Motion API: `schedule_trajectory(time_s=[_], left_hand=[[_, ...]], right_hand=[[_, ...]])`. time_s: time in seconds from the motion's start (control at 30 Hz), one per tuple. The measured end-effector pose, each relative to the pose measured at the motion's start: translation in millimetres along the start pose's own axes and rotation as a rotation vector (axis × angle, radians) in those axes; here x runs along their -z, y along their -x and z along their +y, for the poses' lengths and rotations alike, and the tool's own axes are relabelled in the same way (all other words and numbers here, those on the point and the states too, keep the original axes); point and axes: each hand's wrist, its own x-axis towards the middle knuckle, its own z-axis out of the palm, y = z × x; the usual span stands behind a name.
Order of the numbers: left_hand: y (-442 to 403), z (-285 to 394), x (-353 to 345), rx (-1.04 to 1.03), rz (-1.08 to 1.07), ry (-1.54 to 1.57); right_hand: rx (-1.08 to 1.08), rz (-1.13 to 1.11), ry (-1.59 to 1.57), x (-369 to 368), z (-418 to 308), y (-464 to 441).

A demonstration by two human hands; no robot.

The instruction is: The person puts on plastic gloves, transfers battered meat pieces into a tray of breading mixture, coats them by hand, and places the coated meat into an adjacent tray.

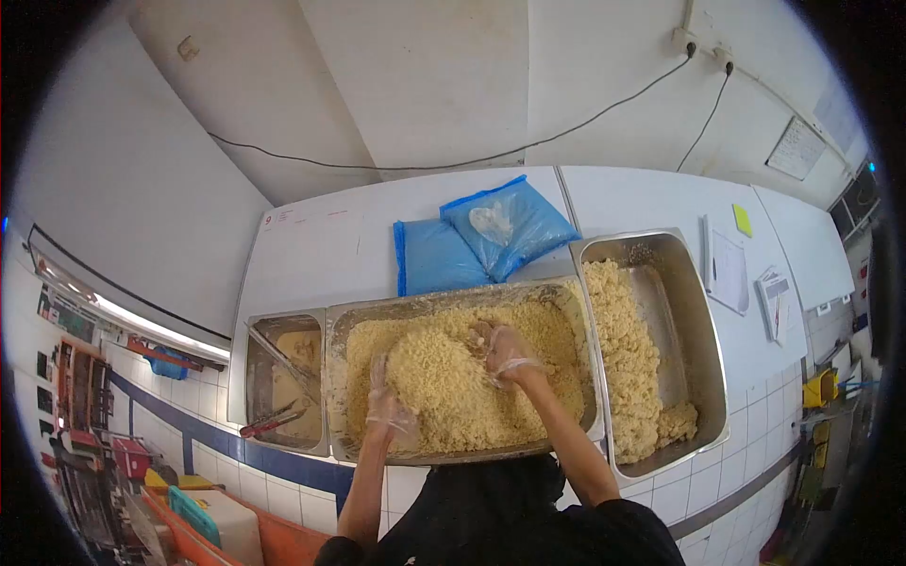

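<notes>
A deep metal tray [453,458] full of pale yellow breadcrumbs [557,344] stands before me. My left hand [385,401], in a clear plastic glove, lies along the left flank of a mound of crumbs, fingers stretched out. On the mound's right side is my right hand [510,351], gloved too, with its fingers spread and their tips partly sunk in the crumbs. Some crumbs look blurred between the hands. To the right, another metal tray [694,311] holds crumb-coated pieces [628,377] heaped along its left side.
At left, a smaller metal pan [326,382] holds pale batter and red-handled tongs [274,422]. Two blue bags [514,226] lie behind the crumb tray on the white table [321,245]. A clipboard [725,269], a calculator [774,297] and a yellow note [742,220] are at right.
</notes>
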Motion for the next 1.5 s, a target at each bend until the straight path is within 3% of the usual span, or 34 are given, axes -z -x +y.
schedule_trajectory(time_s=[0.07, 0.13, 0.17, 0.23, 0.27, 0.33, 0.37, 0.43, 0.47, 0.57, 0.67, 0.73, 0.77, 0.87, 0.93, 0.97, 1.03, 1.1, 1.17, 1.23, 1.27, 1.37, 1.43, 1.47, 1.5], left_hand=[[1.5, -1.4, 8.8, -0.014, 0.027, 0.0], [-6.4, -13.1, 27.9, 0.025, -0.032, -0.022], [-11.5, -20.2, 39.8, 0.036, -0.054, -0.033], [-11.9, -29.8, 59.1, 0.098, 0.037, 0.151], [-10.8, -24.8, 58.5, 0.117, 0.068, 0.213], [7.9, 23.6, 16.8, 0.157, 0.092, -0.105], [5.6, 23.7, 18.4, 0.172, 0.105, -0.128], [-8.1, -9.1, 58.3, 0.196, 0.126, -0.083], [-10.6, -24.2, 75.2, 0.215, 0.124, -0.062], [-5.7, -24.2, 74.4, 0.271, 0.101, -0.063], [-15.8, -55.5, 111.5, 0.197, -0.016, 0.139], [-10.2, -35.0, 66.5, 0.306, 0.139, 0.03], [-14.9, -45.0, 81.4, 0.301, 0.143, 0.032], [-24.4, -62.6, 111.1, 0.391, -0.11, 0.515], [-2.4, -11.3, 31.4, 0.184, 0.001, 0.176], [7.3, 15.4, -6.2, 0.116, 0.047, 0.061], [16.2, 52.4, -43.4, 0.17, 0.236, 0.178], [-6.3, -28.6, 25.1, 0.173, 0.149, 0.081], [-10.4, -49.0, 38.4, 0.169, 0.07, -0.002], [-8.2, -22.6, 12.2, 0.226, 0.226, 0.127], [-4.9, -13.8, 4.3, 0.243, 0.28, 0.17], [7.9, 2.9, -26.0, 0.212, 0.148, 0.017], [14.8, 29.9, -59.0, -0.004, 0.337, 0.122], [14.5, 31.5, -59.9, -0.078, 0.396, 0.156], [10.2, 9.0, -33.8, -0.023, 0.301, 0.173]], right_hand=[[0.143, 0.056, -0.3, -15.7, 8.3, 3.9], [-0.036, -0.282, -0.012, -17.4, 5.2, 4.8], [-0.036, -0.275, -0.019, -11.7, -7.8, 3.3], [-0.158, -0.818, 0.434, 11.8, -48.9, 4.7], [-0.159, -0.814, 0.434, 17.2, -57.7, 10.8], [0.101, -0.857, 0.461, 20.1, -69.2, 27.2], [0.101, -0.851, 0.461, 19.0, -72.1, 36.5], [0.351, -0.684, 0.665, 12.1, -71.5, 60.0], [0.341, -0.678, 0.666, -3.4, -62.9, 70.0], [0.279, -0.522, 0.851, -31.2, -36.0, 80.8], [0.172, -0.482, 0.531, -21.5, -24.5, 93.1], [0.138, -0.401, 0.76, -16.0, -9.9, 100.2], [0.144, -0.401, 0.762, -9.3, -5.8, 99.5], [-0.128, -0.45, 0.931, 15.7, -3.7, 107.4], [0.042, -0.055, 0.744, 35.6, -10.2, 123.4], [0.051, -0.058, 0.743, 43.0, -20.6, 122.7], [-0.197, -0.026, 0.62, 51.7, -43.3, 115.6], [-0.237, -0.068, 0.596, 58.9, -51.2, 108.0], [-0.265, -0.112, 0.589, 64.2, -52.6, 98.3], [-0.272, 0.053, 0.583, 59.2, -48.2, 90.9], [-0.267, 0.051, 0.582, 44.7, -23.7, 86.8], [-0.123, -0.033, 0.73, 10.9, 48.0, 64.8], [0.227, -0.064, 0.577, 5.3, 49.7, 56.5], [0.232, -0.063, 0.584, 5.4, 39.6, 50.7], [0.085, -0.228, 0.419, 5.4, 18.4, 42.9]])
